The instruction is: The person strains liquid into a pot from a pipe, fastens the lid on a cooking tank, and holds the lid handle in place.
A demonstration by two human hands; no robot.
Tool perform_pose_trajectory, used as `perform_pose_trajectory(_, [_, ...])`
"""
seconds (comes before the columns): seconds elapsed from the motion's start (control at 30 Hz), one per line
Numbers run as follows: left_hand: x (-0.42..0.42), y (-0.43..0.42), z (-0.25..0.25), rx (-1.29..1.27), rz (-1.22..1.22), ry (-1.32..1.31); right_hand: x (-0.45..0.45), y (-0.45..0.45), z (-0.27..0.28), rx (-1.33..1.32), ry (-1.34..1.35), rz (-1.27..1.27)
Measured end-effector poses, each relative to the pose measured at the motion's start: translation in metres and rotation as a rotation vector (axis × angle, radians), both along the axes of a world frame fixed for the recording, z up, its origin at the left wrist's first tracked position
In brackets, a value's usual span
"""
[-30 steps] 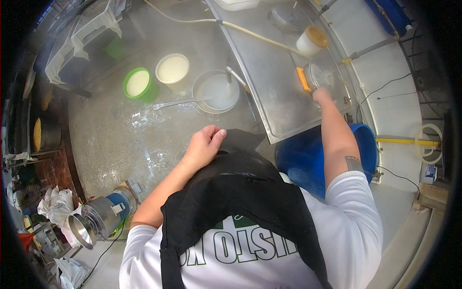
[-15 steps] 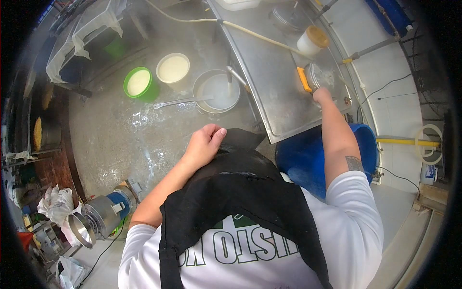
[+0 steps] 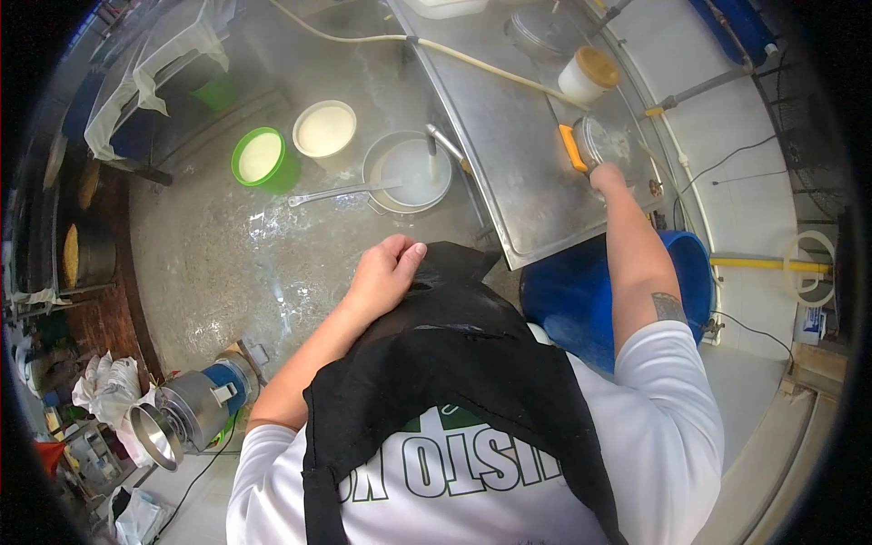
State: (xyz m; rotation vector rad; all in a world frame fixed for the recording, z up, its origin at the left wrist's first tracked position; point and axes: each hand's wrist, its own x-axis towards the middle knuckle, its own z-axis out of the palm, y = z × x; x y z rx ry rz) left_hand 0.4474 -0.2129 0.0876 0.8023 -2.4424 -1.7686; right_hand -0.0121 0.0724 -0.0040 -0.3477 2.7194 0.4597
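My left hand [image 3: 386, 277] is closed, its fingers curled and thumb uppermost, at the edge of my black apron [image 3: 445, 354]. Whether it pinches the cloth is hidden. Over the steel worktable [image 3: 518, 154], my right arm reaches out, and my right hand [image 3: 607, 178] is closed in a fist. Right beside it are an orange handle [image 3: 572, 148] and a round metal vessel [image 3: 604, 141]. What that fist grips is hidden from me. On the wet floor stands a large metal pot [image 3: 409, 173] of cloudy whitish liquid, a long-handled metal utensil [image 3: 331, 193] lying across its rim.
A green bucket [image 3: 289, 173] and a white tub [image 3: 325, 129] hold pale contents. A white container with a tan lid [image 3: 592, 74] stands on the worktable, crossed by a hose [image 3: 490, 69]. Beneath is a blue barrel [image 3: 686, 263]. A metal machine [image 3: 195, 409] sits at lower left.
Both hands keep their places and closed shape. The view has shifted very slightly; nothing else has visibly moved.
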Motion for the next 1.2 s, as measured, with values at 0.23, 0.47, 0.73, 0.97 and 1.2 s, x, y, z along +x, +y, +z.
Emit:
perform_pose_trajectory(0.23, [0.002, 0.0, -0.003, -0.012, -0.011, -0.007, -0.004, -0.001, -0.002, 0.003, -0.014, -0.038])
perform_pose_trajectory(0.47, [0.002, 0.001, -0.004, 0.021, -0.006, 0.0, -0.008, -0.001, -0.007, 0.011, -0.033, -0.08])
perform_pose_trajectory(0.73, [0.003, 0.001, -0.003, 0.013, -0.003, 0.001, -0.002, -0.003, 0.0, -0.004, -0.02, -0.056])
perform_pose_trajectory(0.97, [0.003, 0.001, -0.005, -0.001, -0.002, 0.012, -0.005, 0.0, -0.004, 0.011, -0.023, -0.025])
perform_pose_trajectory(1.2, [0.004, 0.001, -0.004, -0.012, -0.006, 0.002, 0.002, -0.005, 0.005, 0.001, -0.017, -0.044])
